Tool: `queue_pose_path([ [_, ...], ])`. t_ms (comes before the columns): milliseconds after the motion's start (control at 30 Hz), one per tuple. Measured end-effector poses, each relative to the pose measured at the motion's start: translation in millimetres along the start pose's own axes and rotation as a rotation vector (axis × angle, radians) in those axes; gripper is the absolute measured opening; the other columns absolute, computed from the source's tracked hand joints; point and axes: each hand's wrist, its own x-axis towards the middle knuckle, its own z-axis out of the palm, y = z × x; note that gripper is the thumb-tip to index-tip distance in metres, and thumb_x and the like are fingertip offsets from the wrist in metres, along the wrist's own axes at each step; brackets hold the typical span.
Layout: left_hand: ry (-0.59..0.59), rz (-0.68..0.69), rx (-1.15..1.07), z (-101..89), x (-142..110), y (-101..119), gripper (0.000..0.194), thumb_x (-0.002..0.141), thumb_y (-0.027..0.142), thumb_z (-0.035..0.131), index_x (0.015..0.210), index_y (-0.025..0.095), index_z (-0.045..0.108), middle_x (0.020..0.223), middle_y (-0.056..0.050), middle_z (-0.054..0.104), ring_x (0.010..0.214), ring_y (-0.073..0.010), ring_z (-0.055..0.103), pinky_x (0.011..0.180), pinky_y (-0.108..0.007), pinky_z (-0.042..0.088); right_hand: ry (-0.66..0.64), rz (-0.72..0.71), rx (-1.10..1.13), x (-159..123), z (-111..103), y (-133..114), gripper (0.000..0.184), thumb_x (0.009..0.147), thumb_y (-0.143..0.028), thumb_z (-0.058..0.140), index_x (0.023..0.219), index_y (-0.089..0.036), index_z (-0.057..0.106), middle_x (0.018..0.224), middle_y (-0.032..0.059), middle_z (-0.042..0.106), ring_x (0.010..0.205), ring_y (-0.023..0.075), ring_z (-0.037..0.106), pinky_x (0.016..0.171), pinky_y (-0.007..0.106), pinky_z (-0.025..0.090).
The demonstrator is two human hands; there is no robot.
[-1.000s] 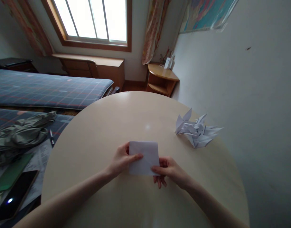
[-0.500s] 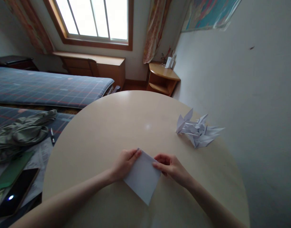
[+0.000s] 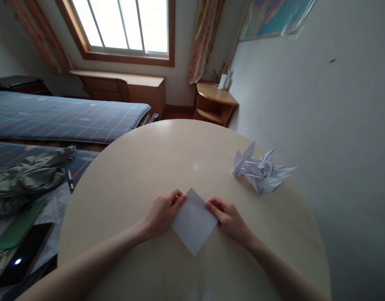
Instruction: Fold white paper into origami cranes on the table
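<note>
A white square of folded paper is held between my two hands, one corner pointing away from me and the opposite one towards me. My left hand pinches its upper left edge, thumb on top. At the upper right edge, my right hand grips it the same way, with the fingers curled behind. Whether the paper touches the table beneath I cannot tell. Several folded white paper figures with pointed wings lie heaped together towards the right edge of the table.
The round cream table fills the middle. At the left, a plaid mattress bears crumpled grey-green cloth, a pen, a green folder and a dark phone. A white wall borders the right side.
The paper has turned so its far corner points straight away, and it has shifted slightly right and away from me. Both hands still grip it; the right hand has moved a little along its edge.
</note>
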Motion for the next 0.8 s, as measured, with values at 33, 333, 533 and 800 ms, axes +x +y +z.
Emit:
queue_pose_path([
  [33,0.005,0.008,0.044,-1.5,1.0,-0.9,0.031,0.088,0.04,0.042,0.075,0.02,0.062,0.056,0.001,0.06,0.049,-0.0134,0.05,0.047,-0.021,0.027,0.019,-0.02,-0.053,1.4,-1.5,1.5,0.038,0.08,-0.053,0.05,0.068,-0.018,0.056,0.055,-0.0025,0.048,0.048,0.0116,0.043,0.044,0.023,0.031],
  [333,0.016,0.148,0.451,-0.2,10.2,-17.9,0.023,0.092,0.032,0.042,0.102,0.02,0.058,0.073,-0.002,0.067,0.068,-0.0188,0.063,0.061,-0.025,0.043,0.177,-0.049,-0.738,5.8,-7.9,4.7,0.024,0.09,-0.033,0.041,0.094,-0.022,0.062,0.079,0.0033,0.072,0.069,0.02,0.066,0.057,0.025,0.038],
  [533,-0.181,0.684,0.327,-3.9,12.8,-24.3,0.062,0.076,0.047,0.065,0.126,0.016,0.044,0.125,-0.015,0.056,0.118,-0.0266,0.049,0.097,-0.04,0.042,0.178,-0.065,-0.959,7.1,-9.4,2.3,0.028,0.09,-0.031,0.045,0.115,-0.027,0.057,0.074,0.0,0.074,0.07,0.0211,0.069,0.056,0.026,0.039],
  [800,-0.354,0.713,0.196,-5.8,12.0,-25.4,0.091,0.069,0.047,0.071,0.142,0.017,0.026,0.143,-0.018,0.035,0.134,-0.0289,0.03,0.109,-0.045,0.03,0.146,-0.107,-1.037,7.3,-10.6,4.2,0.036,0.09,-0.028,0.047,0.124,-0.035,0.054,0.087,0.0023,0.074,0.074,0.0193,0.069,0.059,0.025,0.044],
])
